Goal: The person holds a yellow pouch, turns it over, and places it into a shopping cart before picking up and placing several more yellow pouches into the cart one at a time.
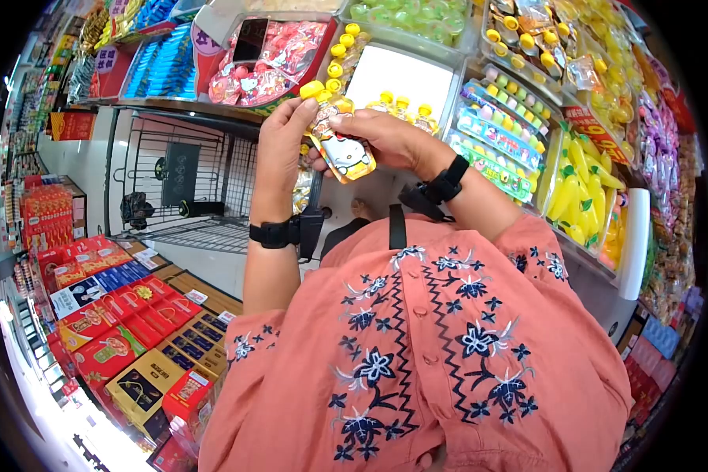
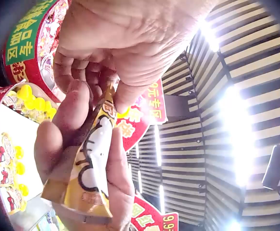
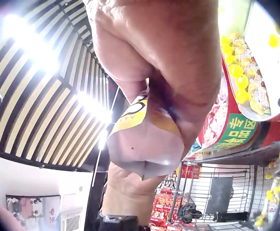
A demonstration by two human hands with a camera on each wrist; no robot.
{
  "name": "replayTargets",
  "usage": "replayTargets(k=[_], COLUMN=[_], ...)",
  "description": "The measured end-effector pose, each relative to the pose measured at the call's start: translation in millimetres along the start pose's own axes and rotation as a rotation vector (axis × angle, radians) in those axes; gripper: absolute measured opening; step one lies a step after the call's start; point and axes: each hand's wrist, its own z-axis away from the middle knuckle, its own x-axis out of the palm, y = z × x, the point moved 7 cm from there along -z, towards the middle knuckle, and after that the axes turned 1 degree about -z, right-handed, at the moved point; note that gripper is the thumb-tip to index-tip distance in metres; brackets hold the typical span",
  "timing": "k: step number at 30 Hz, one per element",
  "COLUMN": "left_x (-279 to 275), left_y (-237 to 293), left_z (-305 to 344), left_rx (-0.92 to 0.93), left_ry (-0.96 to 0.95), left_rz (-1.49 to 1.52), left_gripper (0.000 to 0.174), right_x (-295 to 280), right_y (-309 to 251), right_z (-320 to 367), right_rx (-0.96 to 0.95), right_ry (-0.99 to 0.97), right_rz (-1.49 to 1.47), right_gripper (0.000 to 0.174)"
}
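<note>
Both hands hold a yellow-orange pouch (image 1: 349, 154) in front of the body, close to the front of the candy bins. The pouch has a yellow cap and a white cartoon cat face on its front. My left hand (image 1: 280, 135) grips it at the left side, its thumb just under the cap. From the other side my right hand (image 1: 389, 138) pinches it, thumb lying across the upper front. In the left wrist view the pouch (image 2: 95, 159) shows narrow, with fingers on both faces. Its silvery bottom (image 3: 147, 147) faces the right wrist camera.
Similar yellow-capped pouches (image 1: 423, 116) sit in a bin around a white panel (image 1: 401, 82). Pink packets (image 1: 291, 55) fill the bin to its left, under a dark rectangle (image 1: 251, 39). A wire shopping cart (image 1: 220, 228) stands at left. Yellow banana-shaped containers (image 1: 582, 189) lie right; red boxes (image 1: 138, 315) lie lower left.
</note>
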Motion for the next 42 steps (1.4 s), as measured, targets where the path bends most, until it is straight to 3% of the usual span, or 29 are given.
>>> replayTargets(k=[7, 17, 21, 29, 35, 41, 42], left_x=[1, 12, 14, 15, 34, 60, 56], left_y=[-10, -27, -31, -38, -57, -49, -62], left_z=[-17, -9, -16, -39, -67, -102, -117], left_rx=[0.102, 0.002, 0.032, 0.023, -0.049, -0.060, -0.068], left_ry=[0.056, -0.018, -0.018, -0.002, -0.092, -0.131, -0.159], left_rz=[0.093, 0.072, 0.080, -0.073, -0.042, 0.019, -0.100], left_gripper=[0.034, 0.034, 0.026, 0.027, 0.032, 0.033, 0.030], right_x=[-16, -31, -46, -70, -97, -119, -125], right_y=[1, -13, -10, -8, -14, -35, -34], right_z=[5, 12, 7, 11, 9, 1, -3], right_rx=[-0.053, -0.070, -0.063, -0.057, -0.200, -0.238, -0.233], right_ry=[-0.094, -0.097, -0.021, 0.131, 0.337, 0.420, 0.413], right_rz=[0.067, 0.037, 0.055, 0.178, 0.149, 0.367, 0.398], right_gripper=[0.048, 0.053, 0.050, 0.045, 0.039, 0.032, 0.031])
